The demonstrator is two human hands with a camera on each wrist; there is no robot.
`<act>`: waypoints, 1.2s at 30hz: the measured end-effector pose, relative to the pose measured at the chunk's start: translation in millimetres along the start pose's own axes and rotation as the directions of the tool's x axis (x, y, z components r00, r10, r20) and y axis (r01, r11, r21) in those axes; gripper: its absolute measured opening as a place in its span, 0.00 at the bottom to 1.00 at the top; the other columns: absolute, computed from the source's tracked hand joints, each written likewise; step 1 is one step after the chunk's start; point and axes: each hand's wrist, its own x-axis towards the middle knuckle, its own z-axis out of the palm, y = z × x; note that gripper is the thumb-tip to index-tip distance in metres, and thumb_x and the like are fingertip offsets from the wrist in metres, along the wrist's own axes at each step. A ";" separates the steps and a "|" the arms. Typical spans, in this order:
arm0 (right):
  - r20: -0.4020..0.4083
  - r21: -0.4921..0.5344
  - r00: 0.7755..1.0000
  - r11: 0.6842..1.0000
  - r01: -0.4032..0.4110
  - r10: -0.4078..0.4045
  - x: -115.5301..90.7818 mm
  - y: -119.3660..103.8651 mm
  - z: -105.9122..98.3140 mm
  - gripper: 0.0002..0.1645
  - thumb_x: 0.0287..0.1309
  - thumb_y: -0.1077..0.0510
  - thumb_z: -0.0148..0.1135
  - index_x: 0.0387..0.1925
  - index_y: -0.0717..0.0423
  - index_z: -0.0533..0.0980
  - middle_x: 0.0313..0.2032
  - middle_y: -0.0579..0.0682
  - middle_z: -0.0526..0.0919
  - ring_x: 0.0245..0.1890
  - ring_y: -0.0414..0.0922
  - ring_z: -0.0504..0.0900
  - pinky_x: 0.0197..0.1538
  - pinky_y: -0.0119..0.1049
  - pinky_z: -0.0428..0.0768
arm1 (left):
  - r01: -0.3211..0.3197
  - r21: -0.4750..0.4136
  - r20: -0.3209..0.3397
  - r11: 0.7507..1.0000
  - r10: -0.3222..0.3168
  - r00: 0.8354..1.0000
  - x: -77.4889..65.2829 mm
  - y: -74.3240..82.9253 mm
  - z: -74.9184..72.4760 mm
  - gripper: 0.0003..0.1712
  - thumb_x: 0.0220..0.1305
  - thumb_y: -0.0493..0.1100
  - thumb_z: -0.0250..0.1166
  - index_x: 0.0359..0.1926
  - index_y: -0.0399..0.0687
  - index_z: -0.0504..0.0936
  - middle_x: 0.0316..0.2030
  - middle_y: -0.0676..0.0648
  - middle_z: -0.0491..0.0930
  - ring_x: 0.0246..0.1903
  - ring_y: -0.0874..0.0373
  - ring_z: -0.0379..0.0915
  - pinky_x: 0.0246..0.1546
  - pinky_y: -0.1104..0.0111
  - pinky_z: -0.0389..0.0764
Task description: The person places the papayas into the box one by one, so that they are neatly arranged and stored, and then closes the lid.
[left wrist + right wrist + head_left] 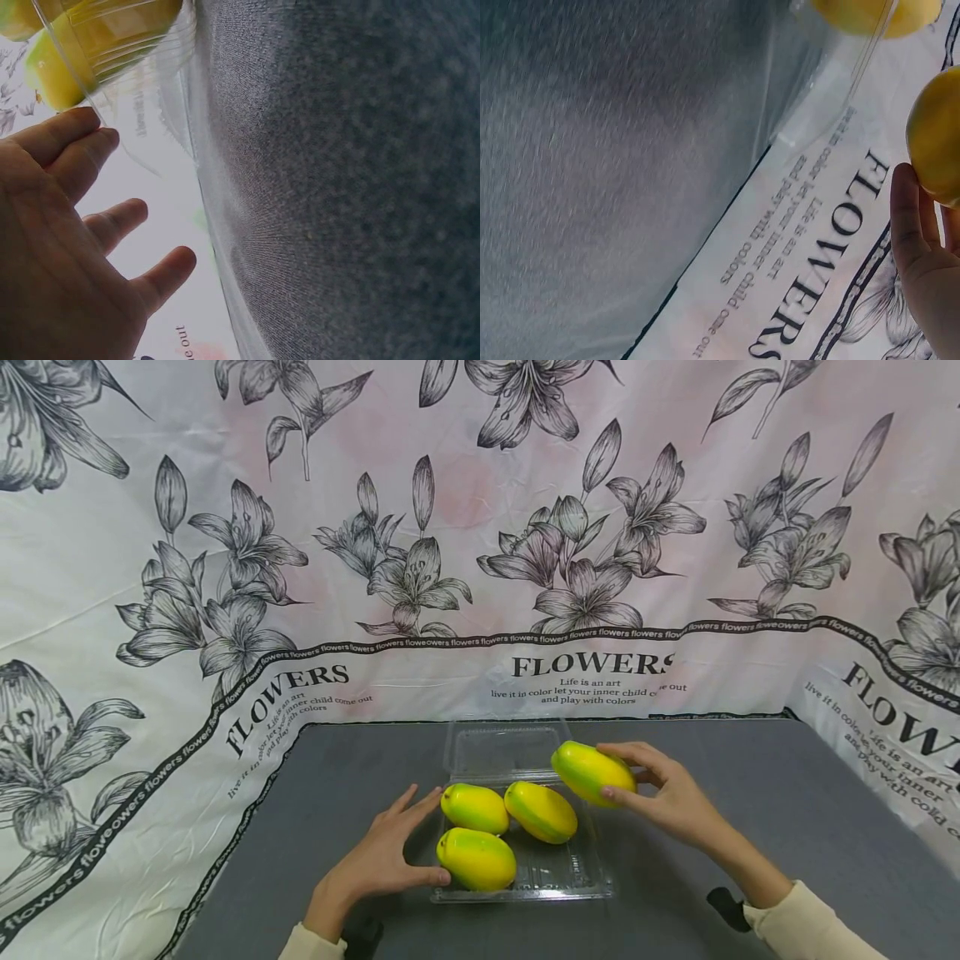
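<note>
A clear plastic box [558, 872] lies on the table with several yellow-green mangoes in it. Two are in its left half, a back mango [475, 808] and a front mango [477, 860]; another mango [542, 812] lies beside them toward the back right. My right hand [678, 797] grips one more mango [592, 772] between thumb and fingers, over the box's back right corner. In the right wrist view that held mango [939, 139] is partly cut off. My left hand [378, 858] has its fingers spread along the left wall; in the left wrist view its fingertips [84, 120] are right at the plastic.
The box's hinged clear lid [506, 752] is folded back toward the rear of the table. Grey cloth [315, 810] covers the tabletop. Behind and at both sides hangs a white flower-printed sheet [420, 685].
</note>
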 end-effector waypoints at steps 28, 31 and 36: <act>0.127 0.105 0.985 0.989 0.107 -0.121 -20.6 -17.9 45.7 0.33 0.51 0.54 0.80 0.60 0.47 0.78 0.55 0.49 0.82 0.49 0.35 0.80 0.45 0.35 0.87 | 0.005 0.006 0.003 1.000 -0.005 1.000 0.0 -0.4 0.8 0.62 0.51 0.70 0.75 0.81 0.68 0.52 0.81 0.48 0.50 0.81 0.35 0.36 0.62 0.20 0.52; 0.144 0.102 0.981 0.988 0.118 -0.132 -23.4 -18.6 49.2 0.33 0.51 0.52 0.80 0.59 0.46 0.79 0.54 0.48 0.81 0.49 0.36 0.80 0.44 0.35 0.87 | 0.003 0.006 0.003 1.000 -0.003 1.000 0.0 -0.1 0.6 0.62 0.51 0.71 0.75 0.81 0.68 0.52 0.81 0.48 0.51 0.81 0.35 0.36 0.62 0.20 0.51; 0.143 0.046 0.976 0.987 0.157 -0.162 -27.1 -18.2 53.9 0.32 0.50 0.49 0.80 0.58 0.43 0.79 0.53 0.44 0.81 0.49 0.36 0.80 0.45 0.34 0.85 | 0.000 0.002 0.004 1.000 0.000 1.000 0.0 0.0 0.4 0.62 0.51 0.70 0.75 0.81 0.67 0.52 0.81 0.48 0.51 0.81 0.35 0.35 0.62 0.20 0.51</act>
